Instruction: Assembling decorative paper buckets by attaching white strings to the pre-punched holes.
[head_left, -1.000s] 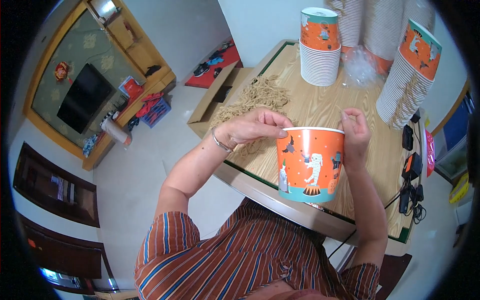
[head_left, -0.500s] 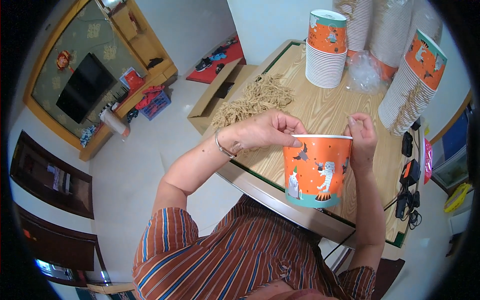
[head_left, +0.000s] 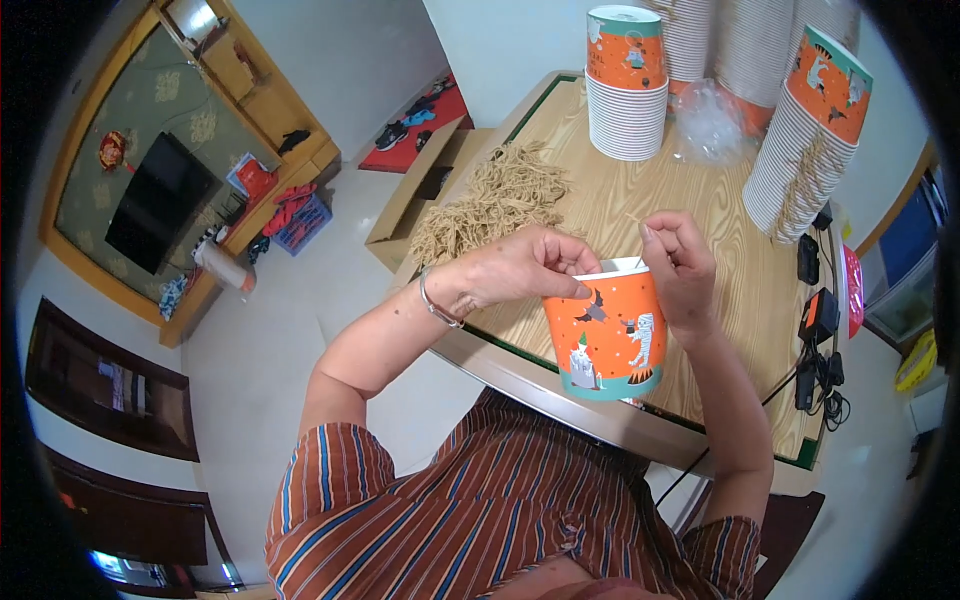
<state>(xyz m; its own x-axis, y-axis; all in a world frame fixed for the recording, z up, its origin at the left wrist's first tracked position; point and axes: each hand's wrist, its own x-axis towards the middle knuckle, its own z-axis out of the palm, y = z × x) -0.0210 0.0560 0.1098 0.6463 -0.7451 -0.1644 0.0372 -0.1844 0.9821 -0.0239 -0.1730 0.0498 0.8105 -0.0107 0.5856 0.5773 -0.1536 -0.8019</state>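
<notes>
An orange paper bucket [head_left: 606, 340] with a green base band and printed animal figures is held up at the table's front edge, its mouth upward and slightly tilted. My left hand [head_left: 530, 268] grips its left rim, thumb outside and fingers over the inside. At the right rim my right hand [head_left: 682, 262] is closed in a pinch. A thin tan cord end [head_left: 632, 218] pokes out by its fingertips; the rest of that cord is hidden. Beyond my left hand lies a heap of tan twine cords [head_left: 500, 205] on the wooden table [head_left: 600, 195].
Stacked buckets [head_left: 626, 110] stand at the back, with another leaning stack [head_left: 803, 150] on the right showing cords down its side. A clear plastic bag [head_left: 712, 125] sits between them. Black adapters and cables [head_left: 818, 345] line the right edge. An open cardboard box [head_left: 425, 190] adjoins the table's left.
The bucket has shifted left and tilted, so its inside now shows. My right hand has moved left with it, its fingers pinched at the rim. The whole view has shifted slightly.
</notes>
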